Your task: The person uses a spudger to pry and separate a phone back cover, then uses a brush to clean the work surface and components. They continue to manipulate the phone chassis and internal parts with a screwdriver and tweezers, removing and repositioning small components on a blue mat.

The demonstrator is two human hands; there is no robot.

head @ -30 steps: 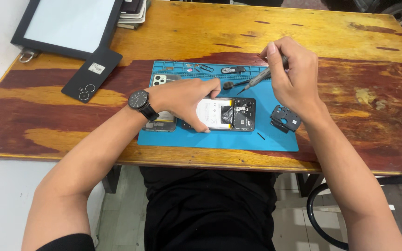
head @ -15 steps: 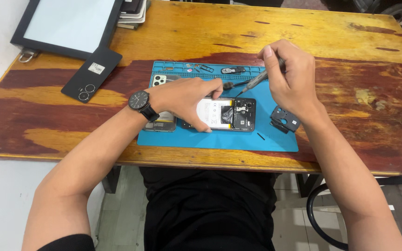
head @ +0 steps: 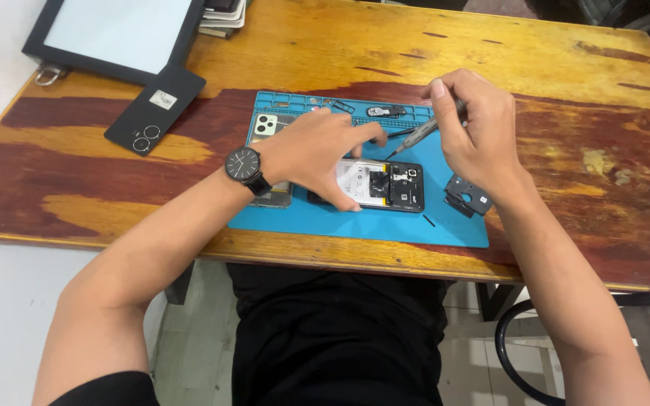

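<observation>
Blue mat under opened phone, long axis left-right, screwdriver tip toward it.

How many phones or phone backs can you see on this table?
3. An opened black phone lies on the blue mat under the left hand. A pale phone back lies at the mat's left end. A black phone back lies on the wood. The hand may hide more.

worn wooden table, blue repair mat, black phone back cover, framed screen panel
</observation>
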